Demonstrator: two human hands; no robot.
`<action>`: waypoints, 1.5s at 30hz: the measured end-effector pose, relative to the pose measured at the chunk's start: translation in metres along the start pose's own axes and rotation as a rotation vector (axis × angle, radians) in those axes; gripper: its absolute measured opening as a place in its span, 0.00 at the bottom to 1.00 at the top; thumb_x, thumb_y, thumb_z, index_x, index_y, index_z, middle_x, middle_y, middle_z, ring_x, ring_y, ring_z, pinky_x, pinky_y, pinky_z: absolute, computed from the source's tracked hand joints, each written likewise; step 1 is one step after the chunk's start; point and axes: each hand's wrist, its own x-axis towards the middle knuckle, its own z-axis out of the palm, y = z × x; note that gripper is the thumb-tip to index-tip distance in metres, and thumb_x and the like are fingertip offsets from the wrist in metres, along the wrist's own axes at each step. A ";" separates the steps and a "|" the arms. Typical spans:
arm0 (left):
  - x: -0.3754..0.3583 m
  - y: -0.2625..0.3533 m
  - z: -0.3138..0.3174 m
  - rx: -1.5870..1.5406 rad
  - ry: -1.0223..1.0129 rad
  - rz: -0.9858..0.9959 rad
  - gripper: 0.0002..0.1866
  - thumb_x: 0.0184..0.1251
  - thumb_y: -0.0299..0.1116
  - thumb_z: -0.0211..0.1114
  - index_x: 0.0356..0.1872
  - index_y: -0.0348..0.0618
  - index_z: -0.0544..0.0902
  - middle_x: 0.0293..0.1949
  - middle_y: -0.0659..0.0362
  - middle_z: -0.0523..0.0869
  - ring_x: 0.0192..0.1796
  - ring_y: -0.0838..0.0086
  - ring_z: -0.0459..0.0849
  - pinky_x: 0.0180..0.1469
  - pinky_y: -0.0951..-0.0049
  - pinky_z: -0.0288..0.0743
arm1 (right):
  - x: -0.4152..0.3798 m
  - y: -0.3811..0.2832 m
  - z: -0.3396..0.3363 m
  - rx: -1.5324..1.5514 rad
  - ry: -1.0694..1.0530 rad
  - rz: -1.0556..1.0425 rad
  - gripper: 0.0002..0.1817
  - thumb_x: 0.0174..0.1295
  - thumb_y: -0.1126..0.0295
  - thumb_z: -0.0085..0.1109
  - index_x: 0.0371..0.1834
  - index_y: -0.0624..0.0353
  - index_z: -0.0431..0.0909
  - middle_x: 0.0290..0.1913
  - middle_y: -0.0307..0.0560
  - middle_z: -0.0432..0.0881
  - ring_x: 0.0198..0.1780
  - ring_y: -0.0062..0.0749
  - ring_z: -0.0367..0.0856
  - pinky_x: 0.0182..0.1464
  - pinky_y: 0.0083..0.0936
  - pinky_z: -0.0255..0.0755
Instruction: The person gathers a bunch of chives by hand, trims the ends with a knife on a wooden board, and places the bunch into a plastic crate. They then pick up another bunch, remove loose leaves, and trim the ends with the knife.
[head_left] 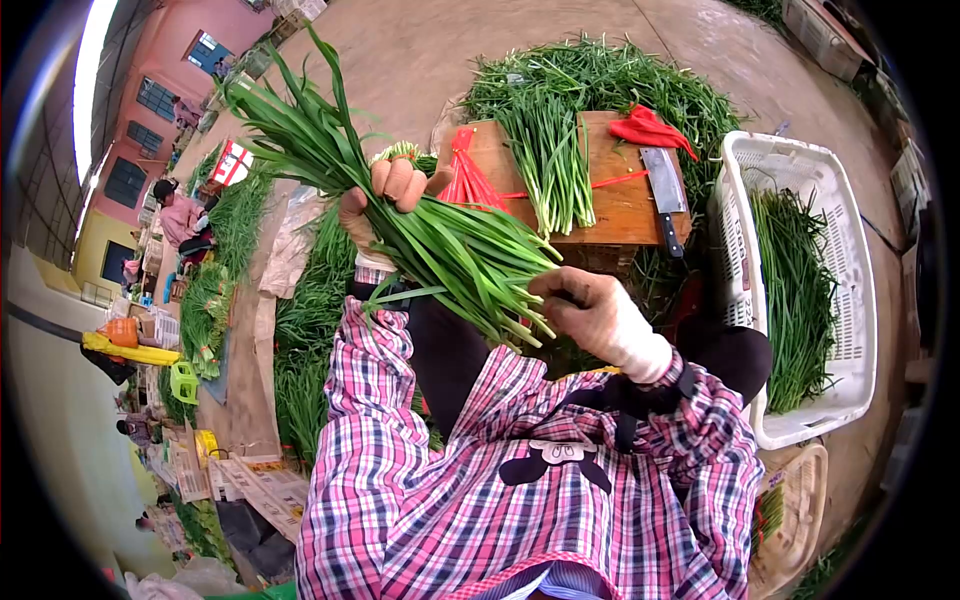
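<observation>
The green bunch (pixel 455 250) slants across the frame's upper centre, the left hand's (pixel 398 184) fingers wrapped around it. The right hand (pixel 600 312) curls at its stem ends, whether pinching any I cannot tell. Upper right, a cleaver (pixel 664 190) lies on a wooden board (pixel 622 222).

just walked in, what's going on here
A person's left hand grips a bundle of long green leaves, while the right hand is at its pale stem ends; whether it pinches any is hard to tell. Another bunch lies on a wooden board ahead, with a cleaver to its right. More greens sit in a white crate.
</observation>
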 end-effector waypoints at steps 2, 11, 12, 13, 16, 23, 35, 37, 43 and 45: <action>0.003 -0.003 0.006 0.027 -0.014 -0.014 0.15 0.62 0.37 0.62 0.23 0.48 0.65 0.27 0.65 0.66 0.29 0.75 0.68 0.75 0.45 0.53 | 0.010 -0.008 0.014 0.121 0.036 0.107 0.12 0.64 0.71 0.61 0.49 0.60 0.82 0.34 0.39 0.85 0.34 0.16 0.79 0.39 0.18 0.75; 0.016 -0.021 0.036 0.272 0.092 -0.131 0.16 0.55 0.37 0.64 0.20 0.47 0.64 0.23 0.64 0.66 0.27 0.73 0.68 0.71 0.43 0.59 | 0.040 -0.004 0.041 0.344 0.167 0.108 0.13 0.63 0.68 0.66 0.46 0.64 0.82 0.27 0.34 0.81 0.24 0.12 0.70 0.27 0.16 0.67; 0.017 -0.024 0.040 0.310 0.118 -0.146 0.16 0.54 0.37 0.64 0.19 0.47 0.64 0.23 0.63 0.66 0.27 0.73 0.68 0.71 0.43 0.61 | 0.041 -0.007 0.042 0.331 0.177 0.113 0.11 0.63 0.69 0.65 0.44 0.65 0.82 0.27 0.34 0.80 0.24 0.12 0.69 0.26 0.17 0.65; 0.018 -0.026 0.043 0.348 0.144 -0.160 0.17 0.53 0.37 0.64 0.19 0.47 0.63 0.22 0.63 0.66 0.27 0.73 0.68 0.70 0.42 0.62 | 0.043 -0.006 0.042 0.338 0.188 0.113 0.11 0.63 0.69 0.65 0.43 0.65 0.82 0.26 0.34 0.80 0.23 0.12 0.68 0.26 0.16 0.64; 0.023 -0.030 0.049 0.405 0.112 -0.198 0.15 0.52 0.38 0.65 0.19 0.44 0.68 0.23 0.60 0.70 0.28 0.71 0.72 0.69 0.42 0.63 | 0.049 0.000 0.041 0.433 0.187 0.145 0.08 0.64 0.70 0.64 0.41 0.63 0.81 0.24 0.32 0.78 0.23 0.12 0.67 0.24 0.15 0.62; 0.022 -0.034 0.049 0.493 0.056 -0.236 0.15 0.52 0.40 0.66 0.22 0.43 0.71 0.26 0.58 0.72 0.31 0.69 0.74 0.71 0.43 0.60 | 0.049 0.005 0.035 0.470 0.160 0.189 0.07 0.65 0.70 0.61 0.39 0.63 0.81 0.24 0.33 0.78 0.21 0.13 0.68 0.23 0.15 0.61; 0.018 -0.029 0.049 0.636 0.072 -0.279 0.15 0.50 0.43 0.65 0.24 0.43 0.72 0.34 0.54 0.77 0.44 0.62 0.78 0.74 0.44 0.50 | 0.047 0.008 0.028 0.610 0.260 0.192 0.04 0.65 0.70 0.61 0.35 0.58 0.80 0.21 0.34 0.77 0.19 0.17 0.72 0.19 0.16 0.67; 0.021 -0.027 0.048 0.683 0.026 -0.285 0.16 0.50 0.45 0.65 0.25 0.43 0.73 0.36 0.54 0.78 0.46 0.61 0.78 0.74 0.44 0.49 | 0.047 0.010 0.024 0.671 0.226 0.158 0.05 0.65 0.68 0.61 0.35 0.58 0.79 0.21 0.35 0.77 0.18 0.17 0.72 0.20 0.16 0.66; 0.017 -0.024 0.044 0.710 0.046 -0.311 0.17 0.50 0.46 0.66 0.25 0.43 0.73 0.38 0.53 0.78 0.49 0.59 0.77 0.74 0.43 0.50 | 0.039 -0.014 -0.002 0.811 0.182 0.043 0.08 0.65 0.65 0.60 0.36 0.57 0.78 0.19 0.35 0.76 0.16 0.18 0.70 0.20 0.15 0.64; 0.015 -0.022 0.044 0.679 0.098 -0.295 0.16 0.51 0.44 0.66 0.27 0.43 0.74 0.38 0.53 0.78 0.49 0.59 0.77 0.74 0.43 0.50 | 0.033 -0.020 -0.015 0.830 0.192 -0.011 0.09 0.64 0.65 0.59 0.39 0.59 0.77 0.19 0.35 0.74 0.17 0.19 0.69 0.21 0.16 0.64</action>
